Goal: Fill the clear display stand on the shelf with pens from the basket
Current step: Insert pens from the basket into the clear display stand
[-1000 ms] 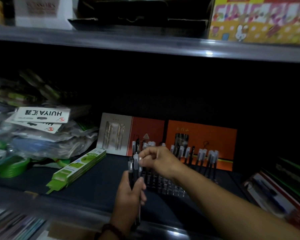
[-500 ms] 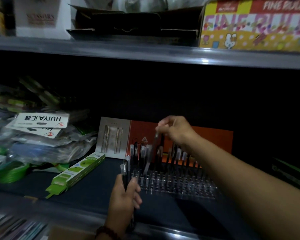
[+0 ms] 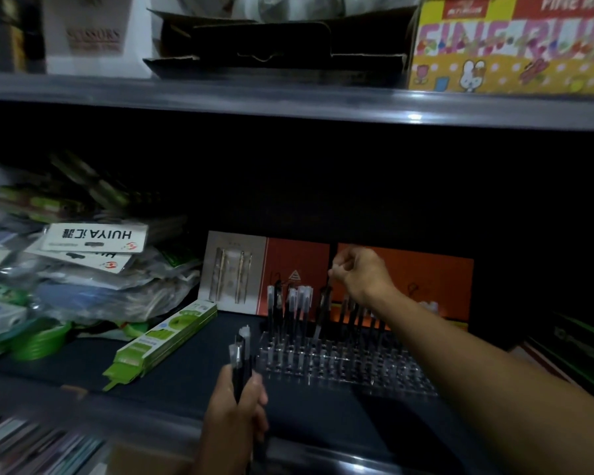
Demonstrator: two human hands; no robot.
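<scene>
Change: a second ago our right hand (image 3: 364, 277) was picking at the bundle of pens (image 3: 241, 351). Now it is over the rear of the clear display stand (image 3: 350, 368) with one pen (image 3: 324, 305) hanging tip-down, slightly tilted.
Meaning: we judge this pen is about to seat, and many slots remain.
Right hand: pinching the pen's top end between thumb and fingertips.
Left hand (image 3: 235, 409): curled round the bundle, held upright near the stand's front-left corner.
Stand: sits on the shelf (image 3: 172, 389). Standing pens (image 3: 295, 299) fill part of the back rows, and the front rows look bare.
Basket: not in view.
Edges: the orange cards (image 3: 426, 279) lean just behind the stand, and neighbouring pens crowd the target slot.
Open room: the upper shelf (image 3: 288, 101) is well above. The green pack (image 3: 165, 339) lies apart to the left.
</scene>
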